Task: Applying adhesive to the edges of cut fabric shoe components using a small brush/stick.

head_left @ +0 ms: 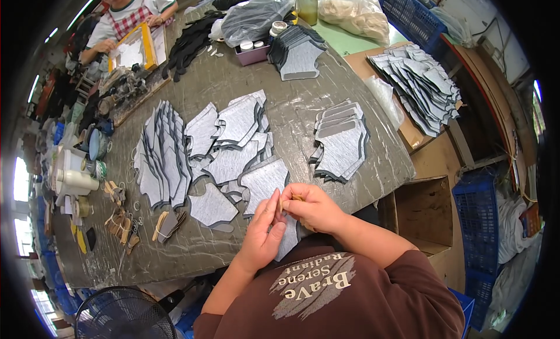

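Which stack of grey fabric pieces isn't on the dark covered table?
The fanned grey fabric stack at upper right; it lies on a brown board, while the other stacks rest on the dark covered table.

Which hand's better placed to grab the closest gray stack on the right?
Probably the right hand: it's nearer that gray stack, though it seems to pinch something tan. The left hand sits farther away.

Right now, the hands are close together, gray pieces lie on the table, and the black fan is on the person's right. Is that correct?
No, the black fan is on the person's left, at the lower left of the head view. The rest stands: the left hand and right hand are close together, and gray pieces lie on the table.
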`<action>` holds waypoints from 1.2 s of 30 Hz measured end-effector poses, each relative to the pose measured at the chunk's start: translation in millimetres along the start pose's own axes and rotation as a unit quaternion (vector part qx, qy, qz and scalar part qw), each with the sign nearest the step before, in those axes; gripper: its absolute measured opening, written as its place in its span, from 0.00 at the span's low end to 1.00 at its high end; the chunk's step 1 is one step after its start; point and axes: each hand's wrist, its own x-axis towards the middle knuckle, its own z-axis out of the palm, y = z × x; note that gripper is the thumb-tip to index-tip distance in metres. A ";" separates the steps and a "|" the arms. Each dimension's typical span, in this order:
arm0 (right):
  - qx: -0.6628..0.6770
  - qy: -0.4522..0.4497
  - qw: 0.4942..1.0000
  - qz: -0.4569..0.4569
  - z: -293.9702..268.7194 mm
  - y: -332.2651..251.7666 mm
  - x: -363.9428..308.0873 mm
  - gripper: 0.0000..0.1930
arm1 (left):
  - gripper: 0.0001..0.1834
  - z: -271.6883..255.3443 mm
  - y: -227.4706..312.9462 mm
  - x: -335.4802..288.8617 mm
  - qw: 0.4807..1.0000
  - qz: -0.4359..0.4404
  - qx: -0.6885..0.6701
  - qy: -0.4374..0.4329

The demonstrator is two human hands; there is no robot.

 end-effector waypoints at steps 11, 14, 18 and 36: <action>0.229 0.239 0.935 -0.130 -48.3 -20.2 -41.2 0.05 | 0.06 -13.2 -34.3 18.6 0.991 0.117 0.036 0.060; 0.075 0.443 0.839 -0.308 -107.7 -37.3 -63.4 0.07 | 0.04 -28.2 -47.5 14.9 0.993 -0.048 -0.108 0.016; -0.155 0.701 0.625 -0.307 -207.8 -28.7 -133.4 0.07 | 0.03 -38.3 -45.9 3.0 0.988 -0.078 -0.125 -0.034; -0.606 0.446 0.527 -0.395 -119.6 -48.8 -86.4 0.09 | 0.06 -59.2 -49.4 62.6 0.967 -0.205 -0.008 0.151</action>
